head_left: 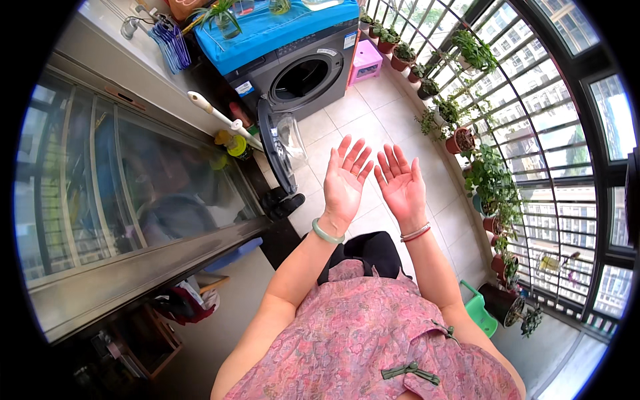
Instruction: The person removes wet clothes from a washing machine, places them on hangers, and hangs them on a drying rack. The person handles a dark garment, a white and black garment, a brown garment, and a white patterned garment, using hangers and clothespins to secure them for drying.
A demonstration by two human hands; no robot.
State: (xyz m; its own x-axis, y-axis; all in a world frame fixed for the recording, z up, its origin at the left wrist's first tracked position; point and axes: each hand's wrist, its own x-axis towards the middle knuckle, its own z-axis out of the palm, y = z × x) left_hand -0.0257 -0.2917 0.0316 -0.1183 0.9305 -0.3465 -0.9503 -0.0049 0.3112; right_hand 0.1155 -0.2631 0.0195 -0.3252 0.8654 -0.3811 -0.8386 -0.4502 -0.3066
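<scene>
Empty palms raised on a tiled balcony.
Left hand [345,183] and right hand [401,185] spread, holding nothing; washer [300,67] door [275,147] ajar, pots [460,140] holding plants.

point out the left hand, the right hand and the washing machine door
left hand [347,179], head view, on the open palm
right hand [402,187], head view, on the open palm
washing machine door [279,148], head view, on the clear window of the door, which is swung open

Both hands, left [345,184] beside right [402,187], rise before the washing machine [303,73]; potted plants [467,140] line the right.
</scene>
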